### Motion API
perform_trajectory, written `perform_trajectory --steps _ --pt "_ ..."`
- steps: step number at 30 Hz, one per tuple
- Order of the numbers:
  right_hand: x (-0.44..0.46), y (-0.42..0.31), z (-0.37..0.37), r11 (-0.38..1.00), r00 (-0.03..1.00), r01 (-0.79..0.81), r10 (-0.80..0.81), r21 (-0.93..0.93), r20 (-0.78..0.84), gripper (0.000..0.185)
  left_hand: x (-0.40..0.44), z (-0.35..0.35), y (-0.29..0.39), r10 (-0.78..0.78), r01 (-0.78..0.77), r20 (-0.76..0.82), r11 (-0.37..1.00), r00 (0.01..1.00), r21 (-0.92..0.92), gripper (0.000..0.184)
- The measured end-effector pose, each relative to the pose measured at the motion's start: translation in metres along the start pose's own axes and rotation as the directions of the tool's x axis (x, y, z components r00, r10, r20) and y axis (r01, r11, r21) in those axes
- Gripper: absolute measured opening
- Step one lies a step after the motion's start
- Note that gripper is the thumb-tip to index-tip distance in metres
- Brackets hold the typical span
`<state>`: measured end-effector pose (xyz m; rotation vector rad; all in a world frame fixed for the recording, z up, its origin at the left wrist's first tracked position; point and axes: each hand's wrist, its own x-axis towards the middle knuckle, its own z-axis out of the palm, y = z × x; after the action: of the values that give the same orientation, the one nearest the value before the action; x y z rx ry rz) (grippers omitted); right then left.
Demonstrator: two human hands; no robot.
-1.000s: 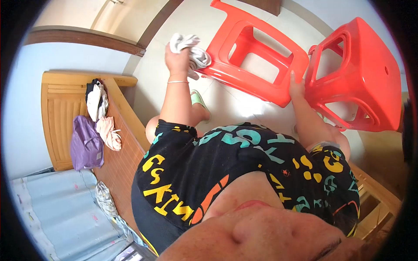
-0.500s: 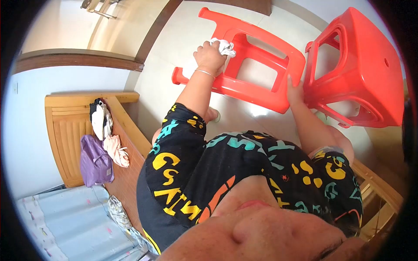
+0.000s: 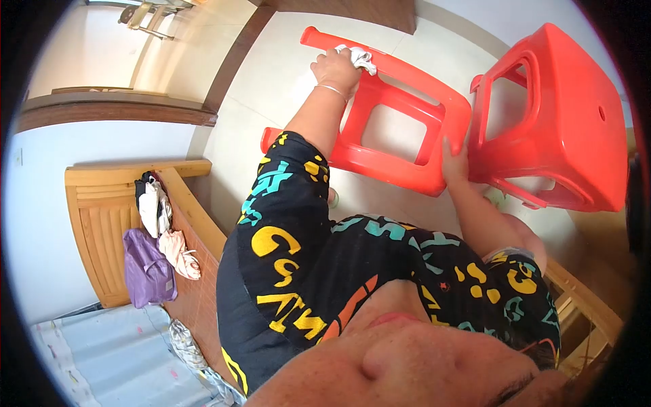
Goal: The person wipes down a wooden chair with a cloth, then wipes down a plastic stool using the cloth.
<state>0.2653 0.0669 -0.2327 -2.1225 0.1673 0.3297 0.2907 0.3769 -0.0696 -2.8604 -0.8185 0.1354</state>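
My left hand (image 3: 337, 72) is closed round a crumpled white cloth (image 3: 361, 59), pressed against an upper leg of a red plastic stool (image 3: 386, 175). A thin bracelet circles that wrist. The stool lies tilted on its side, legs pointing left and seat end toward the right. My right hand (image 3: 456, 168) grips the seat end near its lower corner; some of its fingers are hidden behind the plastic. Just right of this hand stands a second red plastic stool (image 3: 576, 129), its seat turned toward the right.
At left, a wooden bench or bed frame (image 3: 102, 224) carries a purple bag (image 3: 146, 268), a peach cloth (image 3: 180, 252) and dark and white clothing (image 3: 154, 203). A light blue patterned sheet (image 3: 102, 359) lies at lower left. Pale floor tiles (image 3: 251, 102) surround the stools.
My left hand has slid up and slightly right along the stool leg with the cloth. The held stool has shifted a little left, and the view has tilted slightly.
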Motion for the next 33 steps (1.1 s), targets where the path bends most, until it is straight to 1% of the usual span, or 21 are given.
perform_trajectory --steps 3,4,6,8,10,11,12,13,14,15,17,18,21,22,24,25,27,28,30,31,33 --pt "0.002 0.004 0.001 1.0 1.0 0.007 -0.007 0.001 -0.015 0.071 0.025 -0.003 -0.003 -0.071 0.073 0.023 0.994 0.997 -0.085 0.054" --pt "0.003 0.005 0.001 1.0 1.0 0.007 -0.007 0.002 -0.02 0.071 0.034 -0.002 -0.005 -0.067 0.069 0.02 0.994 0.998 -0.086 0.054" --pt "0.003 0.008 0.001 0.986 0.996 0.088 -0.089 0.138 -0.003 0.069 0.053 -0.002 -0.014 -0.161 0.166 0.048 0.972 0.986 -0.166 0.055" --pt "0.005 0.009 0.001 0.987 0.998 0.067 -0.069 0.146 0.008 0.067 0.07 0.0 -0.026 -0.154 0.16 0.051 0.975 0.987 -0.156 0.054" --pt "0.003 0.005 -0.001 0.987 0.999 0.042 -0.046 0.155 0.018 0.066 0.083 -0.002 -0.034 -0.133 0.134 0.022 0.983 0.991 -0.124 0.052" --pt "0.0 -0.002 -0.004 0.993 1.0 -0.004 0.001 0.117 0.025 0.066 0.086 -0.009 -0.033 -0.14 0.14 0.009 0.988 0.99 -0.069 0.051" --pt "-0.001 -0.005 -0.006 0.996 0.998 -0.051 0.048 0.079 0.032 0.066 0.09 -0.018 -0.035 -0.13 0.131 0.009 0.989 0.991 -0.069 0.051" --pt "0.002 -0.001 -0.004 0.995 0.998 -0.057 0.055 0.078 0.027 0.066 0.095 -0.021 -0.041 -0.094 0.095 -0.072 0.995 0.993 0.011 0.051" --pt "0.004 0.006 0.0 0.993 1.0 -0.015 0.012 0.116 0.022 0.067 0.099 -0.023 -0.046 -0.052 0.067 -0.15 0.993 0.987 0.093 0.05" --pt "0.006 0.012 0.003 0.988 0.999 0.029 -0.033 0.153 0.019 0.068 0.103 -0.025 -0.05 -0.051 0.064 -0.145 0.994 0.988 0.092 0.05" --pt "0.008 0.018 0.008 0.988 0.999 0.027 -0.03 0.149 0.014 0.068 0.119 -0.02 -0.061 -0.238 0.227 -0.139 0.97 0.961 -0.086 0.054" --pt "0.01 0.021 0.01 0.988 1.0 0.029 -0.03 0.149 0.005 0.068 0.125 -0.016 -0.065 -0.237 0.226 -0.139 0.97 0.962 -0.089 0.054" --pt "0.005 0.015 0.008 0.994 0.999 0.044 -0.044 0.104 -0.002 0.067 0.14 0.011 -0.08 -0.3 0.296 0.045 0.887 0.953 -0.353 0.062" --pt "0.004 0.016 0.009 0.994 0.999 0.041 -0.042 0.103 0.007 0.067 0.143 0.018 -0.087 -0.306 0.304 0.051 0.887 0.951 -0.348 0.062" --pt "0.005 0.016 0.012 0.992 1.0 -0.013 0.015 0.123 -0.023 0.068 0.156 0.035 -0.11 -0.283 0.293 0.101 0.804 0.954 -0.518 0.065" --pt "0.005 0.013 0.011 0.992 1.0 -0.01 0.013 0.125 -0.022 0.068 0.151 0.032 -0.108 -0.285 0.293 0.098 0.803 0.954 -0.518 0.065" --pt "0.004 0.009 0.004 0.988 1.0 0.025 -0.027 0.15 0.015 0.067 0.134 0.023 -0.093 -0.471 0.414 0.053 0.709 0.88 -0.57 0.062" --pt "0.005 0.011 0.004 0.989 1.0 0.024 -0.026 0.144 0.013 0.067 0.133 0.027 -0.091 -0.469 0.415 0.059 0.707 0.881 -0.573 0.062" --pt "0.004 0.016 0.007 0.991 1.0 0.017 -0.019 0.132 0.007 0.066 0.13 0.032 -0.089 -0.562 0.419 0.003 0.612 0.827 -0.671 0.063" --pt "0.003 0.013 0.006 0.991 1.0 0.016 -0.017 0.132 0.006 0.066 0.128 0.035 -0.09 -0.561 0.418 0.004 0.613 0.828 -0.67 0.063" --pt "0.0 0.006 0.004 0.996 1.0 -0.001 0.003 0.094 -0.024 0.064 0.123 0.036 -0.091 -0.587 0.406 0.081 0.447 0.805 -0.798 0.063"
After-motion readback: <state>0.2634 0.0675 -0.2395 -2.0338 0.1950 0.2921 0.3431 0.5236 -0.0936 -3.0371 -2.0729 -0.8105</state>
